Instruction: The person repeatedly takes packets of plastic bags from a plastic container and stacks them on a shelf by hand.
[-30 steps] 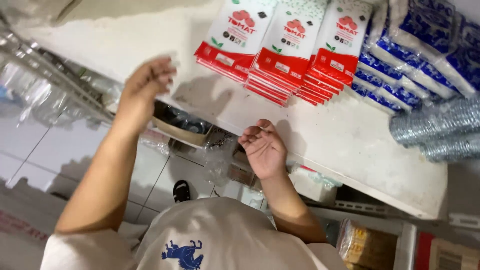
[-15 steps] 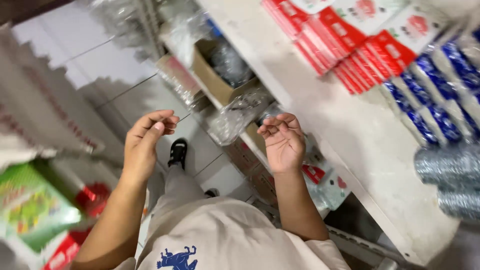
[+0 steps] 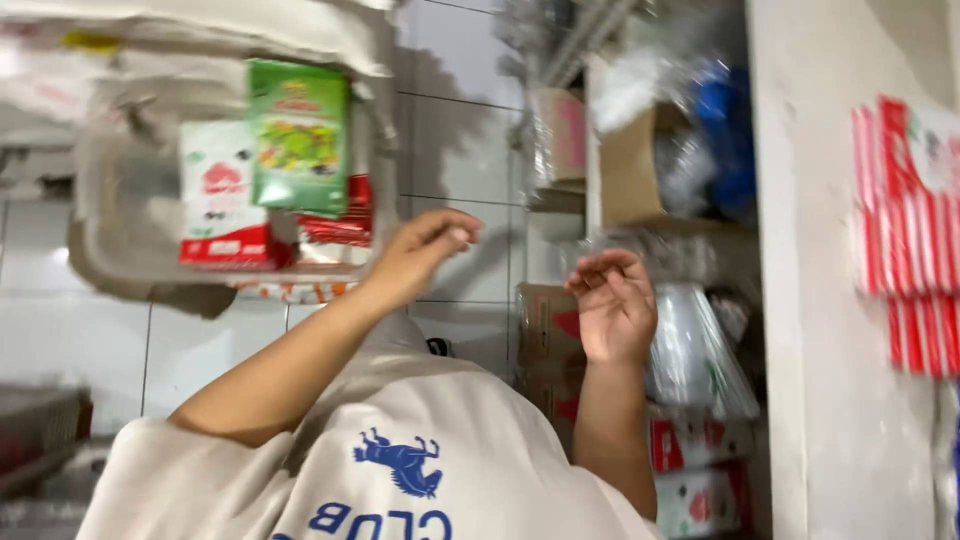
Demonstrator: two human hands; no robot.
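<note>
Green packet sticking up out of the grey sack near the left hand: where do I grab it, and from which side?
Probably by its top edge. The green packet stands upright in the grey sack, its upper half clear above the red-and-white packs, its lower part tucked in among them. The left hand is empty and to its right, so come from that side and pinch the top right corner with the fingers, then lift it out.

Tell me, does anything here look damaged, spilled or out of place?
Nothing looks spilled or broken. The green packet and the red-and-white packets sit in a crumpled clear bag, somewhat untidy. Both hands are empty: the left hand and the right hand are raised with curled fingers. The picture is blurred, so small damage cannot be ruled out.
</note>
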